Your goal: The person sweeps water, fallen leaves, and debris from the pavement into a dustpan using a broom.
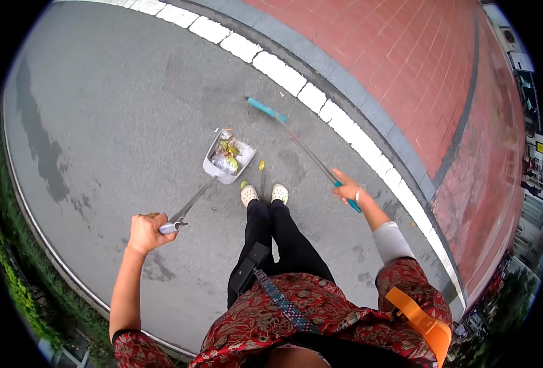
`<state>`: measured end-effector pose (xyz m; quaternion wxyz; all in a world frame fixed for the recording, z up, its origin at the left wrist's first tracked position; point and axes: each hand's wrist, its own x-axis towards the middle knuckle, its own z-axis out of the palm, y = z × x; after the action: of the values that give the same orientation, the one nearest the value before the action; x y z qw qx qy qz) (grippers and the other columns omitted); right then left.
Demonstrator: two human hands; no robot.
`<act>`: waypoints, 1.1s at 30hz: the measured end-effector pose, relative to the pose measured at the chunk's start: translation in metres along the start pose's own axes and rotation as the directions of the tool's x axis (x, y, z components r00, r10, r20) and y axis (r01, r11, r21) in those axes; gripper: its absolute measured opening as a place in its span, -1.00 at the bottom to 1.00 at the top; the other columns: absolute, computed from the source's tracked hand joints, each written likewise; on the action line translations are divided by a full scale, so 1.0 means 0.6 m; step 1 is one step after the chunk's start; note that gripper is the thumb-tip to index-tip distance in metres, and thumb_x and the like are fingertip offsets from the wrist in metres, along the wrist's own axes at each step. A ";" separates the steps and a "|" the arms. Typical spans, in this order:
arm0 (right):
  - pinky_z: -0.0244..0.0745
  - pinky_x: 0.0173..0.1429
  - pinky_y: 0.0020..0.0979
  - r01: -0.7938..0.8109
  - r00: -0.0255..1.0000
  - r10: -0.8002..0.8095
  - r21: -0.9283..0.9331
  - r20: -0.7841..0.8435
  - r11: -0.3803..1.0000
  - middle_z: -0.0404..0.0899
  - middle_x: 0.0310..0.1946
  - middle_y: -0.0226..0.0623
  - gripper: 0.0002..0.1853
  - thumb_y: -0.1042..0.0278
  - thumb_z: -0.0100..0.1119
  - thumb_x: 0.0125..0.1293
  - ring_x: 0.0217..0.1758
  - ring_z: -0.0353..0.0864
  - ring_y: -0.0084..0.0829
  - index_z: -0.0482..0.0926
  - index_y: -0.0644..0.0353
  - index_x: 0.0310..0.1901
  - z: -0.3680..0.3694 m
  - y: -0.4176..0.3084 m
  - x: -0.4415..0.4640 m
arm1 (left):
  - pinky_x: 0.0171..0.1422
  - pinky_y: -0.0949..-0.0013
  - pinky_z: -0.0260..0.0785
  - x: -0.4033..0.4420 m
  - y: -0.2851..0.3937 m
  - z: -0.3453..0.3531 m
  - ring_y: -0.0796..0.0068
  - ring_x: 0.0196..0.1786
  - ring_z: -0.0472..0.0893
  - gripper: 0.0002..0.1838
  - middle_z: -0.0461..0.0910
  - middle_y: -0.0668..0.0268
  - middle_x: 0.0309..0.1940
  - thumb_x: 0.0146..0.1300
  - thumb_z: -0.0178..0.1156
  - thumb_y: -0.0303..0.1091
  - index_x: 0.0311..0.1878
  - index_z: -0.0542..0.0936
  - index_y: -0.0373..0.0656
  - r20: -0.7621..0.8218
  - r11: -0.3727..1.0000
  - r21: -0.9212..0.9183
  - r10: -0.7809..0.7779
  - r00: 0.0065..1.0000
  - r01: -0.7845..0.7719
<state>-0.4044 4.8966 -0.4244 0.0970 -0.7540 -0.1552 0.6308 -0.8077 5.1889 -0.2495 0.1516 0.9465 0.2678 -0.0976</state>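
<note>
My left hand (148, 232) is closed round the grey handle of a long-handled dustpan (222, 177), whose pan rests on the asphalt ahead of my feet. Inside the pan lie leaves (229, 148) and a crumpled piece of clear plastic (225, 163). In my right hand (348, 186) is the teal grip of a broom (311, 153), fingers wrapped round it. The teal broom head (265, 108) is beyond the pan, to its right, and slightly blurred. A yellow leaf (261, 164) lies on the ground just right of the pan.
Another leaf (243, 184) lies by my left shoe (249, 195). A white painted kerb line (280, 75) curves along the right, with red paving (394, 67) past it. Green hedge (29, 300) borders the road's left edge. Dark stains (41, 141) mark the asphalt.
</note>
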 end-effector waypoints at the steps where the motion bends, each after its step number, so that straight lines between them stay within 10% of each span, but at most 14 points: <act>1: 0.23 -0.75 -0.47 0.012 1.000 -0.011 0.050 -0.029 0.999 0.52 -0.35 -0.11 -0.21 0.49 0.03 -0.06 -0.81 0.27 -0.52 -0.03 0.02 0.27 -0.020 0.013 -0.007 | -0.68 0.36 0.21 0.002 0.000 0.001 0.34 -0.76 0.37 -0.73 0.33 0.36 -0.82 -0.36 0.21 -0.24 -0.77 0.30 -0.08 -0.007 1.000 -0.002 -0.003 1.000 0.003; 9: 0.34 -0.62 -0.30 -0.107 0.903 0.103 0.014 -0.417 0.994 0.44 -0.64 -0.13 -0.54 0.46 -0.17 0.04 -0.70 0.44 -0.35 0.15 0.20 0.06 -0.154 -0.041 0.264 | -0.71 0.37 0.18 0.007 0.003 0.004 0.32 -0.78 0.36 -0.73 0.29 0.34 -0.86 -0.35 0.17 -0.25 -0.80 0.26 -0.08 0.037 1.000 -0.005 0.002 0.999 -0.002; 13: 0.40 -0.20 -0.26 -0.129 0.893 -0.066 -0.394 -0.444 0.910 0.48 -0.25 0.05 -0.46 0.29 -0.24 0.19 -0.30 0.52 -0.16 0.02 0.11 0.24 0.001 0.031 0.263 | -0.71 0.36 0.19 0.002 0.005 0.009 0.32 -0.78 0.36 -0.72 0.29 0.33 -0.86 -0.35 0.17 -0.25 -0.80 0.24 -0.08 0.020 0.999 0.040 0.010 1.000 -0.011; 14: 0.42 -0.29 -0.28 -0.023 0.859 -0.289 -0.596 -0.422 0.803 0.51 -0.33 0.01 -0.46 0.20 -0.25 0.22 -0.45 0.54 -0.22 0.04 0.09 0.25 0.036 0.062 0.222 | -0.71 0.36 0.19 0.003 0.004 0.007 0.31 -0.77 0.36 -0.71 0.30 0.33 -0.86 -0.35 0.17 -0.24 -0.80 0.24 -0.08 0.031 0.999 0.040 0.005 1.000 -0.006; 16: 0.40 -0.45 -0.33 0.144 0.979 -0.169 -0.193 -0.117 0.971 0.49 -0.26 0.04 -0.38 0.39 -0.15 0.10 -0.60 0.47 -0.28 0.01 0.03 0.26 0.017 0.053 0.107 | -0.70 0.36 0.20 0.004 0.003 0.006 0.31 -0.77 0.36 -0.71 0.30 0.32 -0.85 -0.35 0.17 -0.24 -0.80 0.23 -0.08 0.033 0.999 0.040 -0.001 0.999 -0.001; 20: 0.36 -0.56 -0.36 0.036 0.998 -0.032 -0.063 0.062 0.997 0.46 -0.19 0.04 -0.26 0.52 -0.11 -0.03 -0.70 0.41 -0.33 -0.04 0.03 0.27 -0.012 0.036 0.024 | -0.70 0.35 0.21 0.001 -0.004 0.011 0.29 -0.76 0.37 -0.71 0.32 0.32 -0.83 -0.35 0.18 -0.23 -0.79 0.24 -0.09 0.016 0.999 0.050 0.002 1.000 -0.003; 25: 0.40 -0.17 -0.20 -0.034 0.956 -0.058 -0.306 -0.289 0.951 0.43 -0.15 0.14 -0.25 0.52 -0.11 0.01 -0.15 0.49 -0.07 -0.13 0.05 0.28 -0.007 -0.007 0.152 | -0.68 0.34 0.22 0.000 0.003 0.011 0.28 -0.75 0.38 -0.72 0.33 0.31 -0.81 -0.35 0.18 -0.23 -0.78 0.27 -0.10 0.051 0.998 0.066 -0.024 0.998 0.020; 30: 0.29 0.08 -0.23 -0.062 0.997 0.039 -0.443 -0.059 0.894 0.32 0.02 0.11 -0.30 0.46 -0.15 0.08 0.14 0.28 -0.06 -0.14 -0.02 0.28 0.147 0.006 0.140 | -0.65 0.34 0.23 -0.001 0.002 0.009 0.28 -0.72 0.39 -0.73 0.34 0.30 -0.80 -0.35 0.19 -0.23 -0.77 0.29 -0.11 0.050 0.997 0.071 -0.024 0.998 0.021; 33: 0.44 -0.20 -0.25 0.057 0.996 -0.023 -0.452 0.081 0.890 0.43 -0.14 0.07 -0.28 0.49 -0.11 0.04 -0.13 0.51 -0.12 -0.09 0.00 0.28 0.152 0.045 0.032 | -0.65 0.33 0.25 -0.002 0.006 0.009 0.28 -0.72 0.39 -0.73 0.35 0.30 -0.80 -0.33 0.19 -0.23 -0.76 0.30 -0.11 0.034 0.997 0.075 -0.026 0.999 0.023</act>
<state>-0.4882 4.8736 -0.4684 -0.0745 -0.7289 -0.3173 0.6021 -0.8077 5.1834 -0.2536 0.1195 0.9463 0.2729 -0.1256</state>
